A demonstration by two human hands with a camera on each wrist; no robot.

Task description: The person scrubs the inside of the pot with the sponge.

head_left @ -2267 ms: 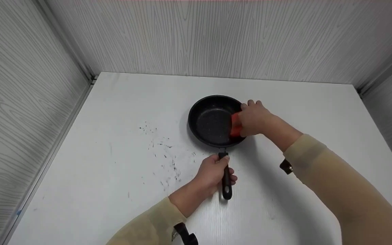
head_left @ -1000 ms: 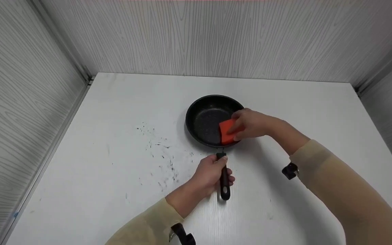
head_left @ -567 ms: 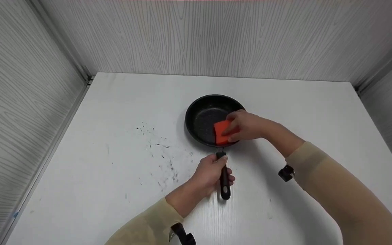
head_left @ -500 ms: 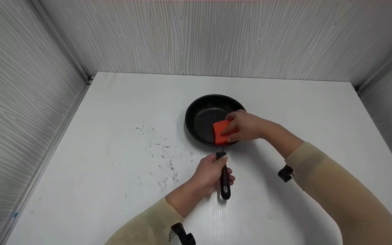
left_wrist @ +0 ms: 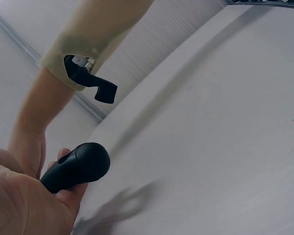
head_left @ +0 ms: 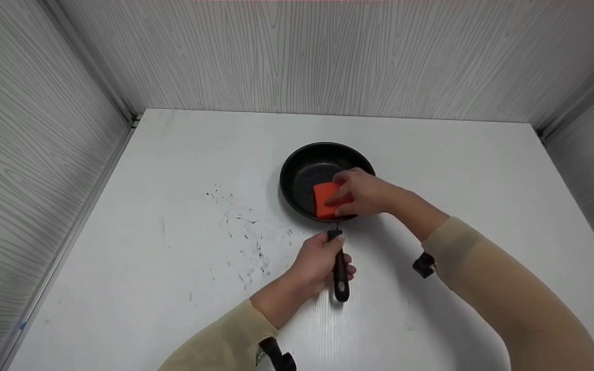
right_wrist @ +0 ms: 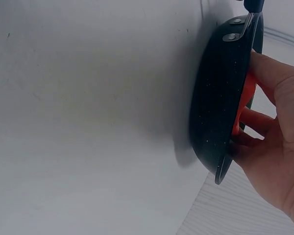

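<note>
A black frying pan with a speckled outside sits near the middle of the white table, its handle toward the person. My left hand grips the black handle, thumb on top; in the left wrist view the handle's rounded end pokes out past the palm. Inside the pan, at the near right, my right hand holds a red-orange sponge, fingers spread over it and thumb at its near edge. The right wrist view shows the fingers reaching over the pan's rim, with most of the sponge hidden behind the wall.
Dark specks and smears mark the white tabletop left of the pan. Grey wood-grain panels enclose the table at the back and both sides. Both sleeves carry a small black clip-like device at the cuff.
My right hand has moved the sponge leftward along the near part of the pan, from its right wall. The left hand keeps its grip on the handle, and the pan has barely shifted.
</note>
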